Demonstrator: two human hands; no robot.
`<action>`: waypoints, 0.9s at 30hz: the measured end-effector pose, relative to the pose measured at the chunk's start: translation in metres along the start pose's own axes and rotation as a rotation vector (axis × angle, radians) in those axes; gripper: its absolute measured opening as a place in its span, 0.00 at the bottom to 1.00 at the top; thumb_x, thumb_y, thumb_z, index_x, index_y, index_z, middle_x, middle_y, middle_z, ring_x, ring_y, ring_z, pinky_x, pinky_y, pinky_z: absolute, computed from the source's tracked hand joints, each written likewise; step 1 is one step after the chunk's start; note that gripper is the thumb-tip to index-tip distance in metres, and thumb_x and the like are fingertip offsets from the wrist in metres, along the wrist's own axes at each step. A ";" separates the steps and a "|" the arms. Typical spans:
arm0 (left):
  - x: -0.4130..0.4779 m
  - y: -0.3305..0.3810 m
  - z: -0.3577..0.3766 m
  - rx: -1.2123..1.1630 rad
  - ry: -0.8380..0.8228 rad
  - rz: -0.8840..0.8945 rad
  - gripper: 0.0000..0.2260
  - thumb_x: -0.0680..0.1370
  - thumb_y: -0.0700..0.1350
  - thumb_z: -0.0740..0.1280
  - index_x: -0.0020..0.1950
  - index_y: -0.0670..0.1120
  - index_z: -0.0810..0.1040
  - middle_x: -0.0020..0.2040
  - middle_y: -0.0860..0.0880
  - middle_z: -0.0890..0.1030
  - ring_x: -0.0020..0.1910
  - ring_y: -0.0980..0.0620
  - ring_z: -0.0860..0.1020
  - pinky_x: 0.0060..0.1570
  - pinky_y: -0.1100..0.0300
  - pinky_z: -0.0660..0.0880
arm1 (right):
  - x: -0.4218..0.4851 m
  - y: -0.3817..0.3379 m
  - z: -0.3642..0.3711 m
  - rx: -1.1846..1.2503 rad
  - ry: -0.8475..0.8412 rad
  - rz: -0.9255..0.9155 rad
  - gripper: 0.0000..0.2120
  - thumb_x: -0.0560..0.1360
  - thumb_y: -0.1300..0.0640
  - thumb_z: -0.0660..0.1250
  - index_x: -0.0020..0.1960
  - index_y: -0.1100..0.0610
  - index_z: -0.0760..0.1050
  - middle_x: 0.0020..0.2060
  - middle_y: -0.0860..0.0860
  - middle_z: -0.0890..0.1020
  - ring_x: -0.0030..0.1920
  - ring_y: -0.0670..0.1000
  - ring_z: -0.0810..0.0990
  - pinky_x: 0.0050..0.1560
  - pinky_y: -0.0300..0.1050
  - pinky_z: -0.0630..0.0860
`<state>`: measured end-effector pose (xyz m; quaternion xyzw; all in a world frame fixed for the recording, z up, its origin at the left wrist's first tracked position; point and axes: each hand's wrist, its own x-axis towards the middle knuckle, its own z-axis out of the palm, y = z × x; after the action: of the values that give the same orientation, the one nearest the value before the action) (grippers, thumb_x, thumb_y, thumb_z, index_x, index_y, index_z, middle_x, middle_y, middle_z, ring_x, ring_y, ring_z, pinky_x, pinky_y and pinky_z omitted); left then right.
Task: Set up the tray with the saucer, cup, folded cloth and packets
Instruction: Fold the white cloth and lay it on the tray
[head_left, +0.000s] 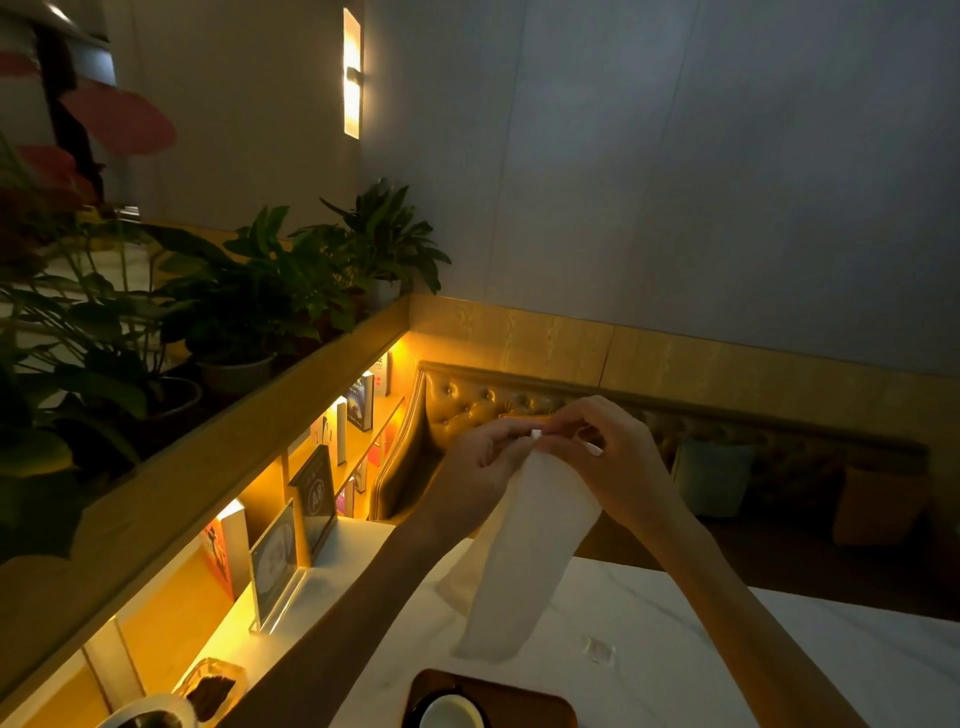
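Pinching the long white folded cloth (524, 551) up top, both hands, left hand (480, 462) and right hand (610, 457), risked it unfolding onto the brown wooden tray (524, 696) below.

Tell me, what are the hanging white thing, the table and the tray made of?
The white cloth looks like thin, soft fabric: it droops limply from both hands and light glows through it. The table seems polished white marble or a stone lookalike, with faint grey veins. The tray looks like dark brown wood, though the dim light leaves that unsure.

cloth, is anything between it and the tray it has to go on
Nothing visible. Both hands hold the cloth up over the table; the tray sits just nearer, with the cup at its left and bare wood at its right.
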<state>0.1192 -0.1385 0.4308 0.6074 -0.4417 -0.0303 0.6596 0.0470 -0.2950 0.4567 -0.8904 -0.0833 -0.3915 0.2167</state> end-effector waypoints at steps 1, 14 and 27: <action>-0.001 0.001 -0.002 -0.018 -0.011 -0.004 0.13 0.79 0.46 0.64 0.53 0.66 0.78 0.50 0.64 0.83 0.54 0.60 0.80 0.48 0.65 0.79 | 0.000 -0.002 0.000 0.024 0.001 0.013 0.06 0.72 0.55 0.72 0.48 0.53 0.78 0.46 0.47 0.80 0.45 0.46 0.78 0.45 0.47 0.80; -0.014 -0.012 -0.001 0.253 0.083 0.039 0.13 0.79 0.48 0.65 0.61 0.56 0.67 0.47 0.62 0.81 0.50 0.69 0.79 0.46 0.70 0.78 | 0.000 -0.008 0.007 -0.005 -0.234 0.174 0.12 0.75 0.50 0.67 0.58 0.47 0.76 0.44 0.37 0.78 0.45 0.35 0.78 0.45 0.29 0.76; -0.081 -0.085 0.009 0.486 -0.152 -0.279 0.13 0.79 0.49 0.64 0.64 0.51 0.75 0.59 0.51 0.81 0.53 0.56 0.78 0.46 0.70 0.70 | 0.016 0.003 -0.026 -0.213 -0.255 0.080 0.09 0.76 0.50 0.66 0.55 0.49 0.77 0.47 0.42 0.75 0.43 0.37 0.73 0.42 0.30 0.66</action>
<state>0.1063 -0.1212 0.3152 0.7985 -0.3962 -0.0596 0.4493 0.0421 -0.3093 0.4832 -0.9534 -0.0324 -0.2731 0.1241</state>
